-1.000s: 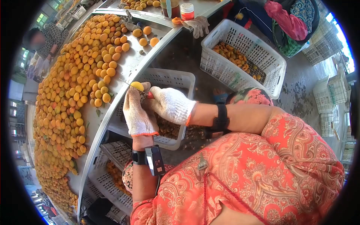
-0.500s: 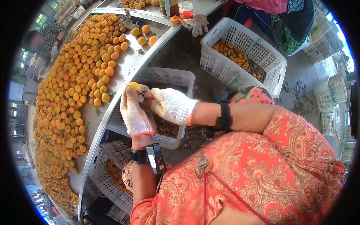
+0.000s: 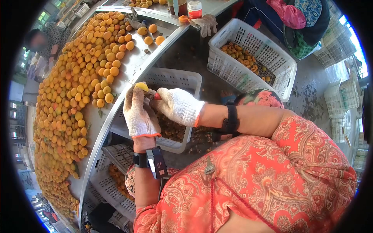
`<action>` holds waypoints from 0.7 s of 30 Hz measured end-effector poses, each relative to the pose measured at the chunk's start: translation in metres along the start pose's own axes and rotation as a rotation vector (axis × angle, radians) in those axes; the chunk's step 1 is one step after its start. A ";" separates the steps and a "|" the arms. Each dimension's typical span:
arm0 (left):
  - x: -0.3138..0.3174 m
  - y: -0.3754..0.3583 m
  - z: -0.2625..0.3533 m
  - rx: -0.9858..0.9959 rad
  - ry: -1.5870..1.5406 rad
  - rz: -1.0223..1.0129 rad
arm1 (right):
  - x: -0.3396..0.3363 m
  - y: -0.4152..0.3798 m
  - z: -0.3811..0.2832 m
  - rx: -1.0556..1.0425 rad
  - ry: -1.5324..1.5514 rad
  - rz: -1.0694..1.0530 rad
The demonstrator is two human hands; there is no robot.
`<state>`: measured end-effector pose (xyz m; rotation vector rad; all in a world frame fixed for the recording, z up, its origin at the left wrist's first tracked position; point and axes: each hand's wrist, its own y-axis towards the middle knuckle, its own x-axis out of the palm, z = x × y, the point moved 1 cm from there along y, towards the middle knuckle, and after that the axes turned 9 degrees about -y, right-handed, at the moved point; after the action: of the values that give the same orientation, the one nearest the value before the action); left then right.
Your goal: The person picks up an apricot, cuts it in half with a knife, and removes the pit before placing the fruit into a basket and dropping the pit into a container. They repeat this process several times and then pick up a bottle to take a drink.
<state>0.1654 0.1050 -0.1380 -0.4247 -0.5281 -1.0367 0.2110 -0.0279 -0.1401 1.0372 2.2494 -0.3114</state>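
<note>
My left hand (image 3: 140, 116), in a white knit glove with a stained front, has its fingers closed round a yellow apricot (image 3: 141, 86). In my gloved right hand (image 3: 176, 106) is a small knife with a red handle (image 3: 157, 96). Its thin blade lies at the apricot, with the tip showing past the fruit's left side. Both hands are close together beside the metal table's rim (image 3: 110, 116). Below them stands a grey plastic crate (image 3: 190, 79) with dark bits in it. Part of the apricot and most of the handle are hidden by the gloves.
A large heap of apricots (image 3: 66, 116) covers the metal table at left. Another crate (image 3: 252, 58) with cut fruit stands at upper right. A jar (image 3: 194, 9) and a loose glove (image 3: 206, 25) sit at the table corner. Another person (image 3: 39, 40) is across the table.
The knife and apricot have shifted slightly, and more of the apricot's yellow flesh shows with a raised edge. Both hands stay nearly in place. At upper right, the other person's clothing has moved.
</note>
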 end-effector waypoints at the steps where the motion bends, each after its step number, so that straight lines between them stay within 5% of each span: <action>1: -0.001 0.000 -0.001 -0.007 -0.024 0.002 | 0.002 0.000 0.001 -0.021 0.001 0.039; 12: 0.016 -0.011 -0.004 -0.243 -0.261 0.079 | 0.004 0.001 0.001 -0.018 -0.030 0.053; 15: 0.014 -0.008 0.002 -0.130 -0.180 0.061 | -0.001 0.004 -0.001 -0.164 0.085 0.175; 18: -0.003 0.008 0.005 0.057 -0.032 0.047 | -0.020 0.007 -0.010 -0.028 0.202 0.230; 20: -0.002 0.001 0.012 0.007 0.038 -0.015 | -0.035 0.011 -0.013 0.027 0.415 0.252; 21: 0.008 -0.004 0.010 -0.034 0.125 -0.049 | -0.043 0.015 -0.011 0.056 0.246 0.247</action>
<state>0.1630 0.1030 -0.1248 -0.3756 -0.4114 -1.1124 0.2385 -0.0385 -0.1036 1.4347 2.3024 -0.1479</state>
